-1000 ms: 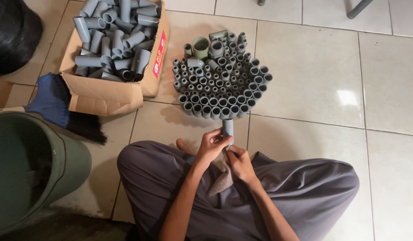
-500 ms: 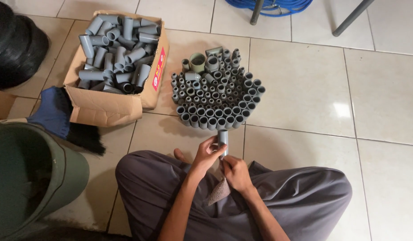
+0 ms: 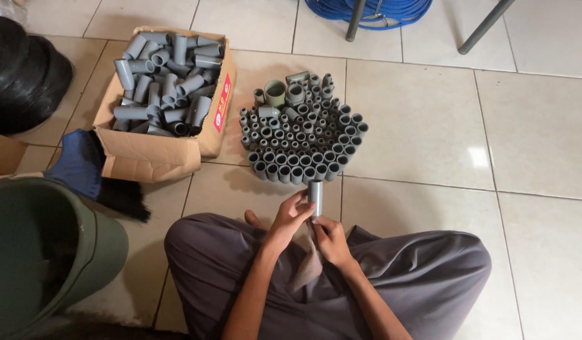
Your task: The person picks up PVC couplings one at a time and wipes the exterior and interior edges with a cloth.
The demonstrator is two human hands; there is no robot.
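Observation:
I sit cross-legged on a tiled floor in grey trousers. My left hand (image 3: 288, 220) and my right hand (image 3: 332, 238) together hold a short grey plastic pipe piece (image 3: 315, 194) upright above my lap. A brownish cloth (image 3: 308, 267) hangs down from under my right hand. Just beyond the pipe piece, several grey pipe pieces stand on end in a tight cluster (image 3: 300, 135) on the floor.
A cardboard box (image 3: 153, 153) at upper left is filled with several loose grey pipe pieces. A green bucket (image 3: 96, 252) stands at lower left, a blue-handled black brush (image 3: 92, 173) beside it. A black round thing (image 3: 23, 75) lies far left. Blue coiled hose (image 3: 372, 11) and metal legs are at the top.
The view has shifted, so the box and cluster sit lower in frame. My hands keep hold of the pipe piece, which has stayed above my lap.

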